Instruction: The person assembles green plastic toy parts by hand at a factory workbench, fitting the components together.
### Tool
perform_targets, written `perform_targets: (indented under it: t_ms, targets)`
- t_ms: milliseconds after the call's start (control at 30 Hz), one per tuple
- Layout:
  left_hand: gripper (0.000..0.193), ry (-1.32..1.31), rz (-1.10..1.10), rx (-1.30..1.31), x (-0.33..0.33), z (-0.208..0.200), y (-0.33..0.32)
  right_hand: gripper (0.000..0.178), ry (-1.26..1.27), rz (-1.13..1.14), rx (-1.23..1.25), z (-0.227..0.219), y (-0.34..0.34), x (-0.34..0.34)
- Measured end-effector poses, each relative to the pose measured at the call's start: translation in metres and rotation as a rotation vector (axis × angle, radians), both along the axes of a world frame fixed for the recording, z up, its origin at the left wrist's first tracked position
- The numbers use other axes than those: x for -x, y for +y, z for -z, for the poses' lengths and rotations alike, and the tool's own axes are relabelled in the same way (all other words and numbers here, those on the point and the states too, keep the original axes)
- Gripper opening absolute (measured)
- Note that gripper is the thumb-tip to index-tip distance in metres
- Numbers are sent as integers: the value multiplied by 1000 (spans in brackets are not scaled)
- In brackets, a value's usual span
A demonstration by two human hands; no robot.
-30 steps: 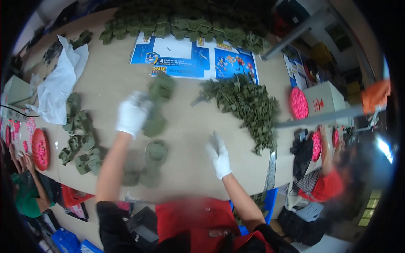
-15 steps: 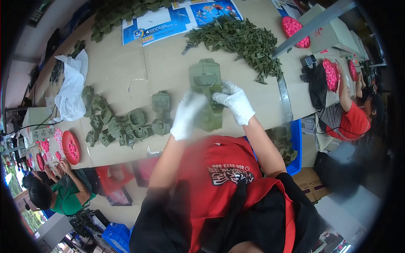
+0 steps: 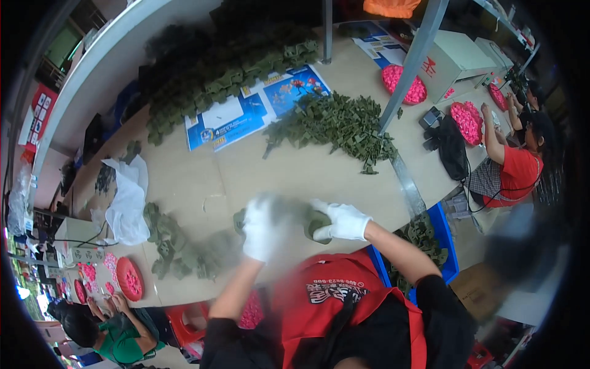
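My right hand [image 3: 345, 222], in a white glove, has its fingers curled around the right end of an olive-green plastic toy vehicle part [image 3: 316, 226]. The part lies crosswise between my hands, just above the table's near edge, its middle blurred. Over its left portion is my left hand [image 3: 260, 229], also gloved in white and smeared by motion, so its fingers cannot be made out. Some green shows past the far side of that hand. Left of it, several similar green toy parts [image 3: 175, 243] form a blurred row on the table.
A heap of small green plastic pieces [image 3: 332, 126] lies beyond my hands, beside blue printed sheets [image 3: 246, 117]. White plastic bag [image 3: 128, 197] at left; metal post [image 3: 415, 64] at right. A blue bin [image 3: 450, 237] of green parts stands below the table edge. Co-workers sit at both sides.
The view has tilted toward the table's far side. The green toy part has turned from pointing away from me to lying crosswise, and both hands have shifted with it.
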State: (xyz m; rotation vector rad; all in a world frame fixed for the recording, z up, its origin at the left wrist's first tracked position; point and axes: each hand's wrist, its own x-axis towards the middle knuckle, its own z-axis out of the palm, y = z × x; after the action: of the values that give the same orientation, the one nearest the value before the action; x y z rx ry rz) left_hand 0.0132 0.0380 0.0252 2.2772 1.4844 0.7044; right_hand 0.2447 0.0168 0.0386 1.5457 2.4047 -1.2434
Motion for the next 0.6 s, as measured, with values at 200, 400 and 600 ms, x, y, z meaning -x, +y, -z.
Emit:
perform_targets:
  t_ms: [200, 400, 600]
  targets:
    - [114, -820, 11, 562, -40, 59, -18, 74, 861, 848, 349, 94, -28, 22]
    - [89, -1017, 181, 793, -32, 162, 4, 73, 875, 889, 477, 138, -26, 20]
    - [91, -1212, 7, 735, -5, 130, -32, 73, 884, 799, 788, 159, -29, 24]
